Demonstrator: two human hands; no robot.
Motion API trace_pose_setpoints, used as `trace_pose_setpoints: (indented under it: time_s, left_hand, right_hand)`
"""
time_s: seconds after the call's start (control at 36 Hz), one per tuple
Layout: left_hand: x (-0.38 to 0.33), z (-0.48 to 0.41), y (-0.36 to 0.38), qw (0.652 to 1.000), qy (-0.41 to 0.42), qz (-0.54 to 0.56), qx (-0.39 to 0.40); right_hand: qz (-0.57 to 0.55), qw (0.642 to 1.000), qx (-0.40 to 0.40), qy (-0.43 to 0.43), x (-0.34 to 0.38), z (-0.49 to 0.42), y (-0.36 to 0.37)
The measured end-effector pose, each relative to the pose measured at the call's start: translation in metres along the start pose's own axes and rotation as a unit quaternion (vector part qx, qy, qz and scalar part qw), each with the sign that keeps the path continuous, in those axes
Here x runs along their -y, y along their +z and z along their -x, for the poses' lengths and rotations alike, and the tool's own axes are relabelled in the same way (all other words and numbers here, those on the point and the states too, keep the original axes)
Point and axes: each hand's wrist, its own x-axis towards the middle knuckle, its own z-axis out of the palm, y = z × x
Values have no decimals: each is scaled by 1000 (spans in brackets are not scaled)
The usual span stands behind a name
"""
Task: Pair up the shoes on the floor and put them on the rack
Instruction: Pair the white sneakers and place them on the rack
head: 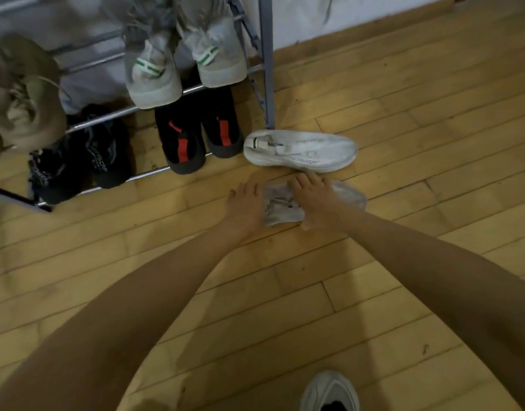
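Note:
Two white sneakers lie on the wooden floor just right of the metal shoe rack (267,84). The far white sneaker (302,151) lies on its side, untouched. The near white sneaker (282,207) is under both hands. My right hand (314,200) lies over its middle, fingers curled on it. My left hand (245,207) rests against its heel end, fingers spread on the floor. On the rack sit a white-and-green pair (184,66), a black-and-red pair (199,134), a dark pair (80,161) and a tan shoe (27,108).
My own foot in a white sneaker (329,391) stands at the bottom edge. A white wall with a wooden baseboard (359,31) runs behind the rack. Plank floor stretches to the right and toward me.

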Motion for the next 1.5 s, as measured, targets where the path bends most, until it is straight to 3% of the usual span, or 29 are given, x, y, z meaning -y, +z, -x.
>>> trace_pose_setpoints:
  time_s: [0.08, 0.19, 0.39, 0.56, 0.67, 0.75, 0.81, 0.83, 0.92, 1.06, 1.17, 1.25, 1.36, 1.5]
  left_hand:
    - [14, 27, 16, 1000, -15, -2, -6]
    - [33, 56, 36, 993, -24, 97, 57]
    - [47, 90, 53, 990, -105, 98, 3]
    - [48, 98, 64, 984, -150, 100, -3]
    - [49, 100, 67, 979, -183, 82, -23]
    - [49, 102, 68, 962, -226, 144, -48]
    - [49, 101, 68, 958, -231, 160, -54]
    - [49, 100, 69, 959, -229, 160, -55]
    - [50, 99, 70, 956, -232, 170, -64]
    - [53, 98, 72, 947, -240, 200, -70]
    - [54, 97, 73, 948, -243, 190, -70]
    - [53, 97, 73, 951, -241, 185, -65]
    - [51, 99, 71, 945, -246, 207, -65]
    - [47, 100, 64, 938, -244, 241, -48]
  right_hand:
    - [48, 996, -3, -72, 19, -5, -6]
    - [78, 984, -34, -155, 48, -13, -9]
    - [51, 972, -8, -227, 88, -31, -16]
    - [15, 980, 2, -198, 95, -41, -14]
    - [-138, 982, -44, -118, 78, -54, -20]
    - [-308, 935, -173, 3, 61, -64, -25]
    - [-370, 906, -185, 84, 50, -74, -27]
    - [-369, 910, -162, 99, 46, -79, -28]
    - [-382, 915, -104, 82, 44, -94, -31]
    - [-530, 834, -78, 131, 48, -104, -39]
    - [-585, 784, -128, 164, 45, -98, -38]
    - [-589, 779, -141, 162, 40, -93, -38]
    - [-600, 788, -66, 126, 43, -90, -41]
    - [-698, 706, -7, 118, 55, -93, -44]
